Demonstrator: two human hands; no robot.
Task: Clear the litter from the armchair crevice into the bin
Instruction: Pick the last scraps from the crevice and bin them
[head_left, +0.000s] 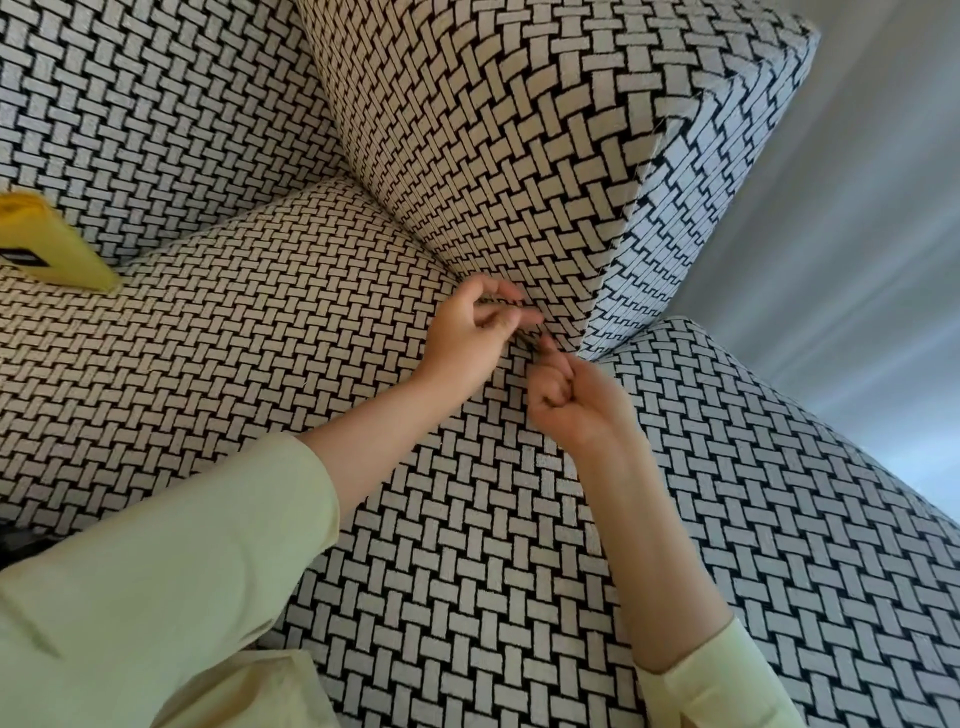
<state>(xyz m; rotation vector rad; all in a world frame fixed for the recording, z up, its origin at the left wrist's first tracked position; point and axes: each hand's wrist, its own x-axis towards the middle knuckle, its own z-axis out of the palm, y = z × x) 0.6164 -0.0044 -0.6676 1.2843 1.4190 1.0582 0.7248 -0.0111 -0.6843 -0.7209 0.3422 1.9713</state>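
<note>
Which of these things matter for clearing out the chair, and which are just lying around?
Part of the job: armchair crevice; left hand; right hand; small dark bit between their fingertips, too blurred to identify. No bin shows.
Just lying about: yellow object on the seat cushion.

— Did we find anything to read on the armchair (311, 338)?
— No, only its woven pattern. On the armchair's seat, far left, we saw a yellow object (57, 234) with a dark label (21, 258), but its pale marks were too small and cut off for us to read.
</note>
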